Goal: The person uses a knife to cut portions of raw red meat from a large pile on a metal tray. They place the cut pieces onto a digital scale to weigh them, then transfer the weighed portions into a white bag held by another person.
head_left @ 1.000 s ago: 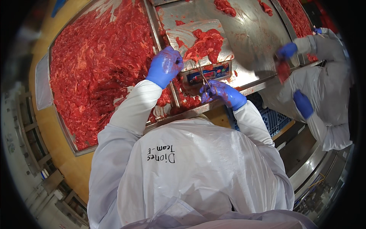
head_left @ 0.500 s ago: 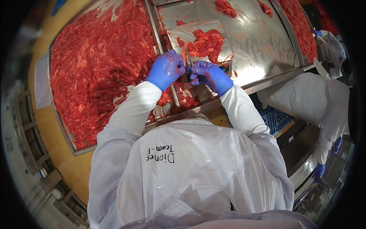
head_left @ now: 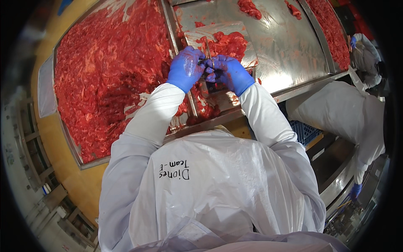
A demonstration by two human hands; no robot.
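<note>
My right hand [head_left: 235, 74], in a blood-smeared blue glove, is closed round a thin metal tool [head_left: 208, 49], narrow like a knife blade seen edge-on; its exact kind cannot be made out. Beside it, nearly touching, my left hand [head_left: 186, 69] has its gloved fingers curled together, and whatever they hold is hidden. Just beyond both hands, a lump of red raw meat [head_left: 233, 43] lies on a flat board [head_left: 248, 52] smeared with blood. Dark red scraps of meat [head_left: 205, 110] sit below my hands, by the metal divider.
A big metal tray of red meat pieces [head_left: 105, 75] fills the left. On the right spreads a steel worktop [head_left: 289, 46] with small meat pieces [head_left: 249, 8] at its far side. Co-workers in white [head_left: 331, 109] stand at right, near a blue crate [head_left: 306, 132].
Both hands have moved slightly away from me and closer together, and the metal tool stands further over the meat. At right, the co-workers' gloved hands have shifted.
</note>
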